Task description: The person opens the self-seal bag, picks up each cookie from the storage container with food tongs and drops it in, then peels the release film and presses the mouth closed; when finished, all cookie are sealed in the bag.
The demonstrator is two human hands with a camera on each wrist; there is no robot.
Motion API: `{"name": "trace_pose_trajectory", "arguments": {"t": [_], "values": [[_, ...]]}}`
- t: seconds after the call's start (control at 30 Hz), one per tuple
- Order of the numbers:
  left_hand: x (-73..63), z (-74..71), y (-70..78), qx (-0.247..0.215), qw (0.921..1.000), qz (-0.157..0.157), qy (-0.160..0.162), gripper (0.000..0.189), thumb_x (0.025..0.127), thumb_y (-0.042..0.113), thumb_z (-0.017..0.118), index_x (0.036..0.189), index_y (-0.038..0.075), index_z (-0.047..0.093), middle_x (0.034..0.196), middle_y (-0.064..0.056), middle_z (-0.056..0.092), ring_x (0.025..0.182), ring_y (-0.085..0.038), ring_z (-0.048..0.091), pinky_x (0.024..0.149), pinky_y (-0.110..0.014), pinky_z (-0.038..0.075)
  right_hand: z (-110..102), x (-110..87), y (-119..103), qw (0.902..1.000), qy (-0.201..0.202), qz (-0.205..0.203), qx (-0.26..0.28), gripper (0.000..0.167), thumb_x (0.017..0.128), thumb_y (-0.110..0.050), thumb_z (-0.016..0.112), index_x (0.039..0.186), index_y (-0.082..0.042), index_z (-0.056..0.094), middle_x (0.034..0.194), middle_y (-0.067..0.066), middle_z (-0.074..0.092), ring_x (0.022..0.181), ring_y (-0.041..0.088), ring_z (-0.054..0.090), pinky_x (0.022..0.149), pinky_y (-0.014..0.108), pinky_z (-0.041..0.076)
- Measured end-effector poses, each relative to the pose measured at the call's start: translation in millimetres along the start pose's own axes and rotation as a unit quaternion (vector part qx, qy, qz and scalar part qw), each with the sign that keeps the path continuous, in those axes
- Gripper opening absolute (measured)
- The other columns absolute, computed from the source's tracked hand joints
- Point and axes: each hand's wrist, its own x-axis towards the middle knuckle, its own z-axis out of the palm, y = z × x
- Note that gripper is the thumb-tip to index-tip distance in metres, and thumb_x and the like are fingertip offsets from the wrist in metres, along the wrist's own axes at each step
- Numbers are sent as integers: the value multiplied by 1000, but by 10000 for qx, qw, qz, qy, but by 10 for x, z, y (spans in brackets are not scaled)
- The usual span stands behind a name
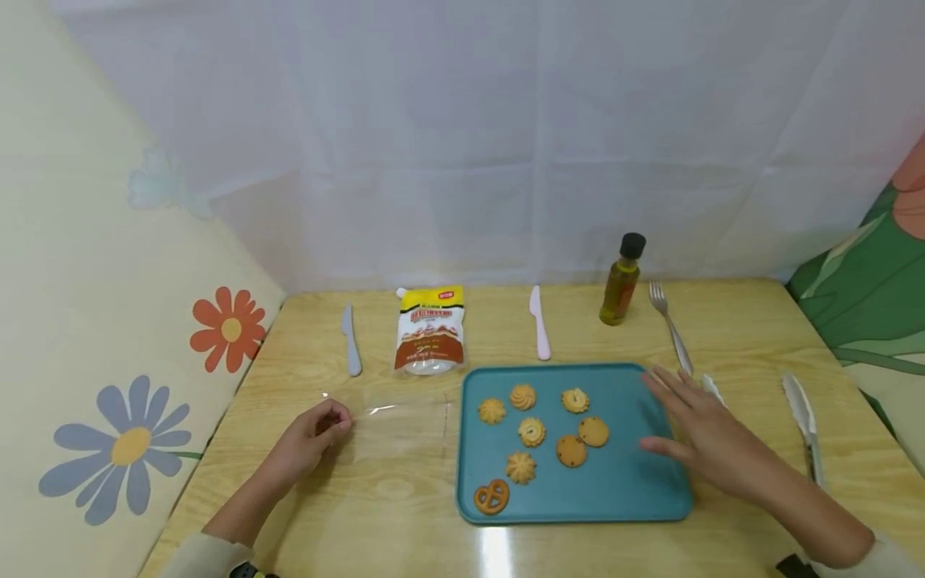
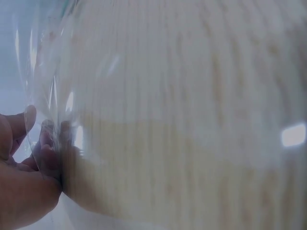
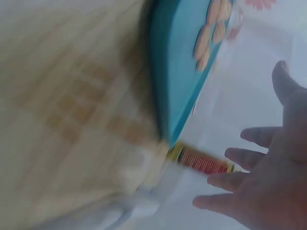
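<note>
My left hand [image 1: 307, 437] holds one end of a clear plastic bag [image 1: 397, 425] at the left of the table. In the left wrist view, the see-through film [image 2: 53, 100] passes between the thumb and the curled fingers. A blue-green tray [image 1: 629, 490] lies to the right of the bag, with several cookies [image 1: 531, 432] and a pretzel [image 1: 491, 497] on its left and middle. Over the tray's right edge, my right hand [image 1: 711, 441] spreads its fingers and holds nothing. The right wrist view also shows that hand [image 3: 273, 167] open beside the tray [image 3: 175, 62].
Behind the tray stand a white and yellow pouch [image 1: 429, 329] and an oil bottle [image 1: 621, 285]. A grey knife [image 1: 351, 341], a pink knife [image 1: 539, 325] and a fork [image 1: 670, 325] lie nearby. Tongs [image 1: 804, 421] rest at the right; my right hand partly hides another silvery utensil [image 1: 711, 388].
</note>
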Motion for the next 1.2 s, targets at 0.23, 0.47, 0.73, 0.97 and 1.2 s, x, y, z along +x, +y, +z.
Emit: {"name": "trace_pose_trajectory", "arguments": {"t": [0.23, 0.47, 0.73, 0.97, 1.2], "values": [[14, 9, 16, 119, 9999, -86, -15, 8, 106, 7, 56, 110, 0, 59, 100, -11, 55, 86, -21, 51, 67, -29, 45, -100, -361, 418, 9951, 524, 757, 369, 95, 99, -41, 69, 165, -3, 12, 166, 33, 12, 148, 62, 3, 104, 83, 13], [10, 2, 11, 39, 10000, -15, 15, 8, 106, 7, 56, 109, 0, 59, 99, -11, 55, 84, -19, 51, 66, -28, 45, -83, -668, 750, 9841, 986, 1410, 452, 103, 101, -40, 67, 161, 7, -3, 163, 38, -9, 146, 64, -9, 105, 82, 6], [15, 5, 3, 17, 10000, -70, -51, 8, 106, 8, 56, 110, 1, 59, 100, -10, 54, 86, -20, 51, 66, -29, 45, -3, -849, 1012, 9635, 622, 2468, 824, 115, 103, -53, 58, 151, 15, -21, 151, 45, -27, 138, 70, -11, 105, 81, 7], [17, 4, 15, 87, 9998, -160, -88, 8, 107, 8, 55, 110, 2, 58, 100, -10, 54, 86, -22, 51, 67, -29, 45, 48, -873, 1104, 9468, 53, 2983, 1206, 119, 102, -61, 53, 146, 14, -29, 147, 52, -15, 135, 74, 3, 104, 81, 19], [18, 4, -1, 83, 9999, -89, -95, 8, 107, 7, 55, 111, 1, 59, 100, -11, 54, 85, -21, 51, 66, -29, 45, 121, -854, 1060, 9494, 137, 2917, 1155, 126, 98, -59, 61, 144, 14, -31, 147, 50, -18, 136, 73, 0, 106, 80, 16]]}}
